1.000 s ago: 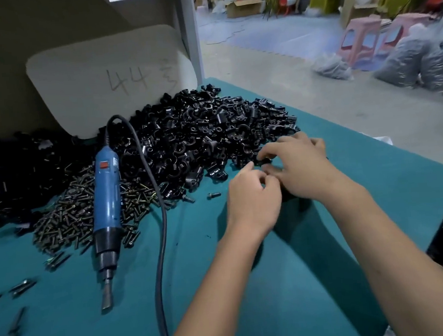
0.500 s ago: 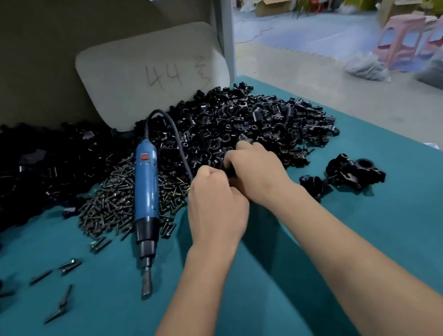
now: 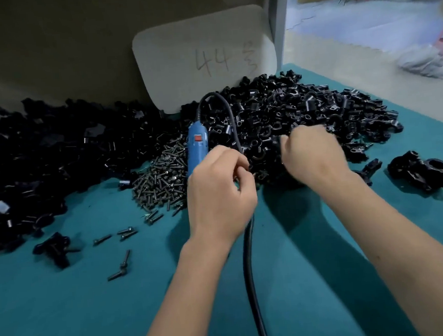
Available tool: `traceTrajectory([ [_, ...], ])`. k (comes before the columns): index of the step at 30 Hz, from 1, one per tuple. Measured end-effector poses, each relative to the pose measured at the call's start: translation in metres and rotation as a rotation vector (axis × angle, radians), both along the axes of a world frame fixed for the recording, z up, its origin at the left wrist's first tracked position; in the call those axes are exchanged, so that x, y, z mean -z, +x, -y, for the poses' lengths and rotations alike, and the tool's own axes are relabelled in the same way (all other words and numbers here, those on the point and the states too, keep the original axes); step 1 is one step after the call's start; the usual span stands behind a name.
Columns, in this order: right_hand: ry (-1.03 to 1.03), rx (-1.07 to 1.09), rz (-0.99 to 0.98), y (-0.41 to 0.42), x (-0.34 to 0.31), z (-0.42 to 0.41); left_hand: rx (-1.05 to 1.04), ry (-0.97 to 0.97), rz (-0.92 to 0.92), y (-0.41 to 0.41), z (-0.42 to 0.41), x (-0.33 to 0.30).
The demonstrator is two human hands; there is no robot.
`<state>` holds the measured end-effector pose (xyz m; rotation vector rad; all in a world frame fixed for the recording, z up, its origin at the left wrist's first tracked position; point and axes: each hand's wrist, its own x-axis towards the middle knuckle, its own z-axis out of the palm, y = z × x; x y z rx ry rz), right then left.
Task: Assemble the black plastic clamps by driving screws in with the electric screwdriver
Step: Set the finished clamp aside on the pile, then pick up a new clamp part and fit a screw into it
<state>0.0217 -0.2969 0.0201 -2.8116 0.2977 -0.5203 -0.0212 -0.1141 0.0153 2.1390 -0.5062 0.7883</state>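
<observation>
I see a teal table against a drab wall, with grey workshop floor beyond its right edge. My left hand hovers mid-table, fingers curled; what they pinch I cannot tell. My right hand, blurred, is fisted at the near rim of the black clamp pile. The blue screwdriver lies just behind the left hand, on the screws.

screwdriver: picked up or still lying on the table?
Lying down. The blue electric screwdriver rests flat beside the screw pile; the left hand covers its tip end. Whether that hand touches it: cannot tell.
</observation>
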Motion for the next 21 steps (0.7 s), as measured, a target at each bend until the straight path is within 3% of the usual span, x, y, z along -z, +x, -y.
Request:
traceTrajectory([
  [5,0.231,-0.033,0.284,0.001,-0.016,-0.020,-0.483,-0.362,-0.109,0.013,-0.064,0.002],
  [9,0.780,-0.379,0.207,-0.004,-0.032,-0.071,-0.732,-0.243,-0.293,0.017,-0.101,0.003],
  [11,0.905,-0.503,0.146,-0.002,-0.035,-0.097,-0.847,-0.133,-0.322,0.017,-0.116,-0.003],
  [13,0.977,-0.581,0.116,0.002,-0.035,-0.119,-0.981,0.015,-0.462,0.016,-0.139,-0.008],
  [17,0.867,-0.690,0.044,0.001,-0.021,-0.147,-1.067,0.145,-0.933,0.008,-0.183,-0.014],
  [21,0.501,-0.806,0.062,-0.007,-0.007,-0.170,-1.004,0.121,-1.064,0.007,-0.186,-0.009],
])
